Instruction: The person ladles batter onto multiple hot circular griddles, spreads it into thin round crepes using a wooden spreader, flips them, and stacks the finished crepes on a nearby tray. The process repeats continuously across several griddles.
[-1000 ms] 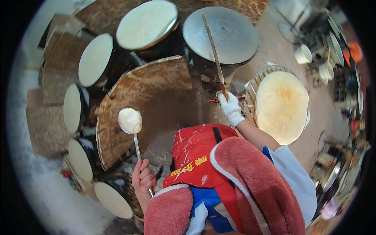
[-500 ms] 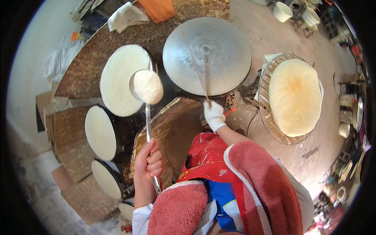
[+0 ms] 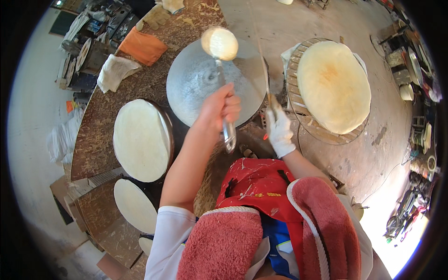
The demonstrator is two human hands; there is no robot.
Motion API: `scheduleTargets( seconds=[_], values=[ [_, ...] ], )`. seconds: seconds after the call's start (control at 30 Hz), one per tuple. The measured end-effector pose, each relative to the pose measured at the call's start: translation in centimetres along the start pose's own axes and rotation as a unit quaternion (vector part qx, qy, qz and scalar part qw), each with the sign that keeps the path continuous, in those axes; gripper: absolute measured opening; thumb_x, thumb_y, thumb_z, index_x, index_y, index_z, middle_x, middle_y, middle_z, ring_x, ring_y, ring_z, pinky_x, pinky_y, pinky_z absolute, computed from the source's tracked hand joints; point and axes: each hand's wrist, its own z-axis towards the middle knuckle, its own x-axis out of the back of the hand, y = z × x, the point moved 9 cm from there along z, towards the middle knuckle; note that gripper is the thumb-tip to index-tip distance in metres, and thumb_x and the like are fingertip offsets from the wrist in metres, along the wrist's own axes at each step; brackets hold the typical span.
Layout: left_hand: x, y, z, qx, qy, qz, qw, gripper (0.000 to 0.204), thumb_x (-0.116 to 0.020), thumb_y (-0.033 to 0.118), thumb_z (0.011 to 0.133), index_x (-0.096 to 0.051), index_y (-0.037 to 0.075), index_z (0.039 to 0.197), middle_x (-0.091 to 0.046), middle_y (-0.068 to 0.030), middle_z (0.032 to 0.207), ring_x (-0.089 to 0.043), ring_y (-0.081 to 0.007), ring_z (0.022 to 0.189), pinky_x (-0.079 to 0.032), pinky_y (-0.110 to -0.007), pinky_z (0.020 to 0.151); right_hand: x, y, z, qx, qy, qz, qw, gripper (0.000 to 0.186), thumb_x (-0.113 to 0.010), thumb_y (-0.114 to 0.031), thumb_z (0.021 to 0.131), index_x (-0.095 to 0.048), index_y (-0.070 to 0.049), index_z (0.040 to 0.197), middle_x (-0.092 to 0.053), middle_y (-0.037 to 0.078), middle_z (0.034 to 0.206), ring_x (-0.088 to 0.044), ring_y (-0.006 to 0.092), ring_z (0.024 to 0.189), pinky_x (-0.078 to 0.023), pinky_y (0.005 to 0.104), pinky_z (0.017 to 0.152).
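Observation:
My bare left hand (image 3: 224, 105) grips a metal ladle handle; the ladle's bowl (image 3: 218, 44), filled with pale batter, is over the far part of a bare round griddle (image 3: 186, 84). In my gloved right hand (image 3: 280, 126) is a long thin stick (image 3: 262, 70), raised beside the griddle's right edge and slightly blurred. A pale round sheet (image 3: 140, 140) covers another griddle to the left. On the right, a thick pale pile of round sheets (image 3: 333, 86) rests on a slatted round rack (image 3: 294, 84).
A curved worn wooden board (image 3: 95, 158) carries an orange cloth (image 3: 144, 46), a white cloth (image 3: 116, 72) and gloves (image 3: 151, 18). Another covered griddle (image 3: 134, 205) sits lower left. Buckets, pans and assorted clutter line the right side (image 3: 415, 70).
The view has swung round toward the bare griddle. My left hand has carried the loaded ladle up and rightward over it; my right hand still holds the stick, now at its right edge.

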Motion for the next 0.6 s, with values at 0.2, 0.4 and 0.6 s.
scheduleTargets(
  seconds=[0.2, 0.4, 0.6],
  values=[
    [6.0, -3.8, 10.1, -0.055, 0.137, 0.146, 0.978, 0.03, -0.052, 0.027, 0.095, -0.042, 0.009, 0.072, -0.042, -0.0044, 0.053, -0.038, -0.0199, 0.038, -0.032, -0.037, 0.038, -2.9, 3.7, -4.6, -0.223, -0.069, 0.047, 0.971, 0.044, -0.051, -0.023, 0.096, -0.051, -0.003, 0.135, -0.063, 0.019, 0.123, -0.06, 0.0258, 0.114, -0.043, 0.0317, 0.098],
    [11.7, 6.1, -0.6, -0.386, 0.393, 0.614, 0.565, 0.032, -0.055, 0.03, 0.093, -0.061, -0.001, 0.09, -0.064, -0.0259, 0.076, -0.063, -0.0447, 0.075, -0.047, -0.053, 0.062, -1.9, 4.6, -3.8, -0.288, -0.081, 0.006, 0.954, 0.05, -0.052, -0.034, 0.094, -0.052, -0.004, 0.134, -0.063, 0.017, 0.122, -0.06, 0.0268, 0.113, -0.043, 0.0321, 0.097],
    [9.0, 8.7, -4.7, -0.356, 0.234, 0.216, 0.878, 0.034, -0.053, 0.025, 0.097, -0.044, 0.01, 0.069, -0.037, 0.0017, 0.05, -0.034, -0.0152, 0.038, -0.031, -0.034, 0.038, -8.3, 0.6, 2.4, -0.251, -0.049, 0.061, 0.965, 0.049, -0.049, -0.035, 0.092, -0.054, -0.005, 0.131, -0.064, 0.023, 0.113, -0.062, 0.0329, 0.107, -0.045, 0.0369, 0.092]
  ],
)
